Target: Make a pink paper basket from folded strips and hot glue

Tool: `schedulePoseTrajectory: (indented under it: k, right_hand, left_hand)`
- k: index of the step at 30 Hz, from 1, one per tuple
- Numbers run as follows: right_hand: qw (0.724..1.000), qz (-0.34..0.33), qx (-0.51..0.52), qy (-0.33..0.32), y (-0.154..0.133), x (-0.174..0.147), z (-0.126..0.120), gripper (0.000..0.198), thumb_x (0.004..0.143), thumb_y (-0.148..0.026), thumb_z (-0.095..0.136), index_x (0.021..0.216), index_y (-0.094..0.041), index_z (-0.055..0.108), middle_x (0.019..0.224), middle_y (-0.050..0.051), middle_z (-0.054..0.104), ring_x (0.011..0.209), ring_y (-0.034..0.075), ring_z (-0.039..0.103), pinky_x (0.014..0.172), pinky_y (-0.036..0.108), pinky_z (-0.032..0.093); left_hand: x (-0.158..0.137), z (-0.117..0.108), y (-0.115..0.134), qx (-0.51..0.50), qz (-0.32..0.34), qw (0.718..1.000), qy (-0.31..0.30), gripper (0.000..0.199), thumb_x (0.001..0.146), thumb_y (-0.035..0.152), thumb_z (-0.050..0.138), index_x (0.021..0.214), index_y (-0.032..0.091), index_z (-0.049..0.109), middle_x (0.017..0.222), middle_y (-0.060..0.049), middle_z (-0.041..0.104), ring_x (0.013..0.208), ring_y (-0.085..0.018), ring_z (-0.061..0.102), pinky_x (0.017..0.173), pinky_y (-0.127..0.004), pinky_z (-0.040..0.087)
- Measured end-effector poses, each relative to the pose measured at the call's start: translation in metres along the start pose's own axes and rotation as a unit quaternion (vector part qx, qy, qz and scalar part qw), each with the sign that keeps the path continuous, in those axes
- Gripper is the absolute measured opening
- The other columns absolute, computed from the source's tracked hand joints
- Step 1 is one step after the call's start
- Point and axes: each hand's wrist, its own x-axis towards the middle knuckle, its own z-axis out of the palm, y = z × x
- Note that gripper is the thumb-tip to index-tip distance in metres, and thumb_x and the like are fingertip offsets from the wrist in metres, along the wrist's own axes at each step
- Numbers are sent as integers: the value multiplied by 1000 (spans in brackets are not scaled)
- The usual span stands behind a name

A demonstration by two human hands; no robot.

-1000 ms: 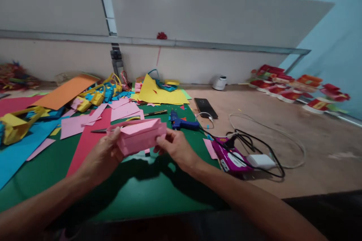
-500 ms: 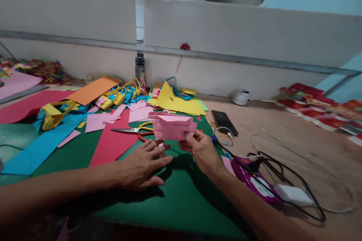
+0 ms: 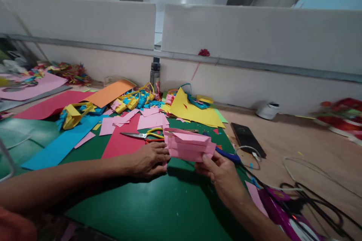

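My right hand (image 3: 219, 169) pinches the lower right corner of a folded pink paper bag (image 3: 188, 146), thumb in front. The bag is held up over the green table mat (image 3: 147, 199), with a loop of pink strip at its left end. Just left of the bag, my left hand (image 3: 151, 159) has its fingers closed together, low over the mat. A small pink paper strip (image 3: 164, 165) shows at its fingertips; most of it is hidden. Behind that hand lie scissors (image 3: 135, 134) with yellow and red handles, blades pointing left on red paper (image 3: 120, 144).
Yellow and blue folded paper bags (image 3: 132, 99) are heaped at the back, beside yellow sheets (image 3: 195, 111). A blue paper strip (image 3: 62, 143) lies left. Right of the mat are a phone (image 3: 247, 139), a blue-handled tool with a cord (image 3: 229, 155) and a purple packet (image 3: 283, 211).
My left hand's fingers have gone from spread to closed together at the small pink strip. My right hand still holds the pink bag. The camera view has turned slightly left.
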Motion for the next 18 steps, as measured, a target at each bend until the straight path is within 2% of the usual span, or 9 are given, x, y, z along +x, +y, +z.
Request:
schedulePoseTrajectory:
  k: [5, 8, 9, 10, 11, 12, 15, 18]
  right_hand:
    - [1000, 13, -20, 1, -3, 1, 2, 46, 56, -45, 77, 91, -17, 67, 73, 4, 67, 58, 15, 60, 57, 28, 50]
    - [999, 25, -37, -6, -5, 3, 2, 44, 56, -44, 77, 89, -17, 66, 71, 4, 67, 59, 16, 60, 57, 28, 50]
    - [998, 33, -48, -13, -5, 4, 2, 42, 56, -44, 77, 86, -17, 66, 70, 4, 67, 58, 16, 60, 57, 28, 50]
    - [997, 40, -58, -20, -6, 4, 1, 41, 55, -44, 77, 85, -17, 67, 70, 4, 67, 58, 16, 61, 57, 28, 50]
    - [997, 44, -65, -25, -6, 5, 1, 41, 55, -43, 78, 84, -17, 67, 69, 4, 67, 57, 16, 61, 57, 28, 51]
    - [996, 46, -68, -28, -7, 6, 0, 41, 54, -43, 78, 84, -17, 67, 70, 4, 66, 57, 16, 60, 57, 28, 51]
    - [997, 44, -51, -31, -9, 8, 2, 43, 55, -43, 78, 87, -17, 67, 73, 4, 67, 57, 14, 60, 56, 27, 51]
    - [996, 61, -38, -50, -10, 11, 8, 45, 56, -42, 78, 92, -17, 66, 80, 6, 68, 59, 14, 60, 58, 26, 52]
  left_hand:
    - [-4, -12, -6, -44, 21, 999, -6, 19, 89, 29, 47, 98, 19, 61, 104, -10, 64, 106, -23, 53, 102, -40, 35]
    - [-9, -35, -9, -56, 25, 998, 25, 19, 88, 23, 47, 96, 20, 64, 103, -10, 66, 108, -21, 55, 101, -39, 37]
    - [-12, -46, -13, -52, -8, 996, 78, 22, 89, 22, 45, 96, 20, 65, 105, -10, 65, 107, -20, 56, 96, -36, 42]
    - [-16, -58, -19, -38, -74, 984, 159, 25, 90, 22, 42, 97, 19, 66, 106, -11, 66, 103, -19, 59, 89, -32, 46]
    - [-21, -69, -27, -2, -153, 962, 226, 26, 90, 24, 42, 96, 18, 66, 100, -10, 68, 96, -18, 61, 83, -29, 48]
    - [-26, -79, -37, 51, -225, 940, 250, 26, 89, 27, 44, 95, 17, 67, 94, -9, 69, 88, -18, 63, 77, -27, 49]
    - [-37, -98, -74, 96, -279, 932, 213, 26, 87, 22, 44, 92, 14, 68, 82, -9, 70, 73, -18, 63, 65, -26, 48]
    - [-37, -100, -111, 127, -282, 946, 99, 22, 83, 14, 49, 87, 16, 70, 90, -8, 70, 80, -19, 63, 73, -28, 47]
